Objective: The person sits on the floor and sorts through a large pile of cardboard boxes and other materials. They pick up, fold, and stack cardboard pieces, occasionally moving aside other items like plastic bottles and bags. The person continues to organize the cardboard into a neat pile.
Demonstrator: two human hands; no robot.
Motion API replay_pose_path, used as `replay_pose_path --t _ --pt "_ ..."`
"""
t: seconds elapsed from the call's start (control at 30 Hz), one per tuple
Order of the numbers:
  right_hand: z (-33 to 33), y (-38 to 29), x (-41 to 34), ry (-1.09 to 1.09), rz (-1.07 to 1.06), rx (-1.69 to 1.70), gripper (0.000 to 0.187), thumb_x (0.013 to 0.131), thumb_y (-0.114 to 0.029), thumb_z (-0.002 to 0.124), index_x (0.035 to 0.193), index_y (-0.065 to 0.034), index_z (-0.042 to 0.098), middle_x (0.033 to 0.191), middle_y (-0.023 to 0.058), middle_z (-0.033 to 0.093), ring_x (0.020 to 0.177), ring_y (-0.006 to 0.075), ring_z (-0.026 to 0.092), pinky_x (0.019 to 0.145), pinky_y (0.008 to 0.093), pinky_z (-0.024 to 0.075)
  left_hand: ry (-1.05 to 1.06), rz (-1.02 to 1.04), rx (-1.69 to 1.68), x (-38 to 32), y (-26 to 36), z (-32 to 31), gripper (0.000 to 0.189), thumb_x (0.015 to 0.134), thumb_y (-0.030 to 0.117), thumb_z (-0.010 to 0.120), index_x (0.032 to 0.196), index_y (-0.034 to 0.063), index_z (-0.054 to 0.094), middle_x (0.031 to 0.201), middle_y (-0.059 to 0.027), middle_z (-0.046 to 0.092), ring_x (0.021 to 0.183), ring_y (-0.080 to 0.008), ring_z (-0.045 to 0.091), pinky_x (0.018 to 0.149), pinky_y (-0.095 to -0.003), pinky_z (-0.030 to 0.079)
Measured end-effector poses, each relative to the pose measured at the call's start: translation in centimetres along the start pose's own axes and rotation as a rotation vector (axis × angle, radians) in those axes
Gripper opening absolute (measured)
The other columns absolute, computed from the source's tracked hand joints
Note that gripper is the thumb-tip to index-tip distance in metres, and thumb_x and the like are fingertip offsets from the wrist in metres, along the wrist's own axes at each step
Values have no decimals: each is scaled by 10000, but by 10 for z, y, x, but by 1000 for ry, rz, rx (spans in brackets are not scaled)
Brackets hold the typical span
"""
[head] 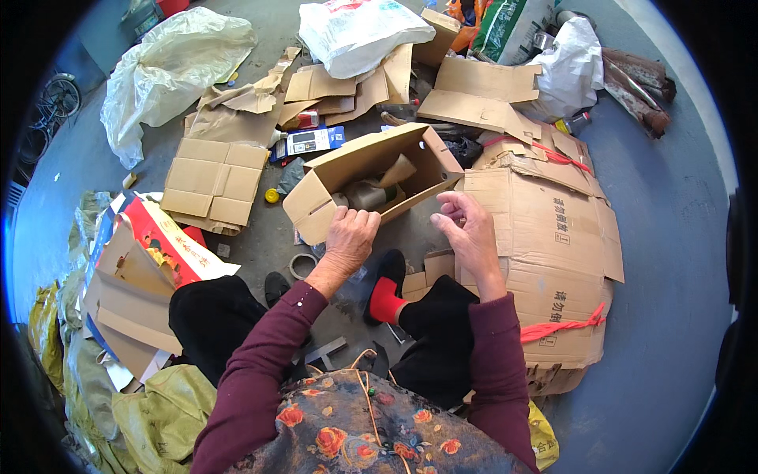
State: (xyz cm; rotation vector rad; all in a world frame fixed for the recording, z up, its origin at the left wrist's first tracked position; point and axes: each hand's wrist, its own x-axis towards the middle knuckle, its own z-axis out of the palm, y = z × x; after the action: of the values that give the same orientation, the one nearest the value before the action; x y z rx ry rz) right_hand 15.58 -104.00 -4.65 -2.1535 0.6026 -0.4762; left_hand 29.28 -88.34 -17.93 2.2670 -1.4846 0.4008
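Note:
A long open-topped cardboard box (366,150) stands tilted in front of my knees. Its near edge is in the grip of my left hand (353,236), fingers curled over the rim. Inside the box show a greyish container (364,194) and a curved cardboard piece (398,170); their lower parts are hidden. My right hand (472,228) is held just beside the box's right end, thumb and fingers apart, with nothing in it. Below my left hand a roll of tape (302,266) lies on the floor by my shoe.
Flattened cardboard tied with red cord forms a large bundle (536,237) at my right. Folded cardboard (214,181) and a red printed carton (169,243) lie at left. Beyond are a clear plastic bag (177,65), a white sack (364,35) and rusty metal pieces (636,86).

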Motion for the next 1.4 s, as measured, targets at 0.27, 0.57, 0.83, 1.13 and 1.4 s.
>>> replay_pose_path --t 0.27,0.57,0.83,1.13,1.4 --pt "12 -1 1 -21 -9 -24 277 770 -39 732 1038 -29 665 874 72 619 727 167 605 682 296 523 -49 -30 69 -26 -7 -18 136 780 86 611 882 110 524 714 -63 565 706 -243 605 777 -383 416" --pt "25 14 -6 -206 -131 -192 324 726 -47 740 1038 -60 653 915 94 615 846 254 627 774 357 524 -206 -82 95 -80 23 -41 99 806 116 593 887 109 535 693 -44 582 690 -215 606 701 -388 393" --pt "46 16 -11 -400 -204 -446 329 711 -86 746 1021 -101 636 965 83 590 980 302 595 836 406 500 -293 -125 26 -92 16 -55 169 770 106 612 924 104 541 740 -45 608 734 -225 619 677 -393 395" --pt "85 35 -23 -542 -227 -723 212 786 -91 655 990 -145 680 966 66 618 1004 297 602 798 453 505 -456 -36 7 -87 13 -68 276 745 174 694 982 92 579 811 -71 630 843 -249 627 808 -403 430" --pt "92 72 -4 -502 -245 -670 136 839 -119 648 963 -139 699 905 83 640 943 335 617 798 445 516 -621 223 -261 -45 -69 -105 602 618 307 858 1157 145 644 1217 -79 600 1318 -315 444 1163 -488 258"
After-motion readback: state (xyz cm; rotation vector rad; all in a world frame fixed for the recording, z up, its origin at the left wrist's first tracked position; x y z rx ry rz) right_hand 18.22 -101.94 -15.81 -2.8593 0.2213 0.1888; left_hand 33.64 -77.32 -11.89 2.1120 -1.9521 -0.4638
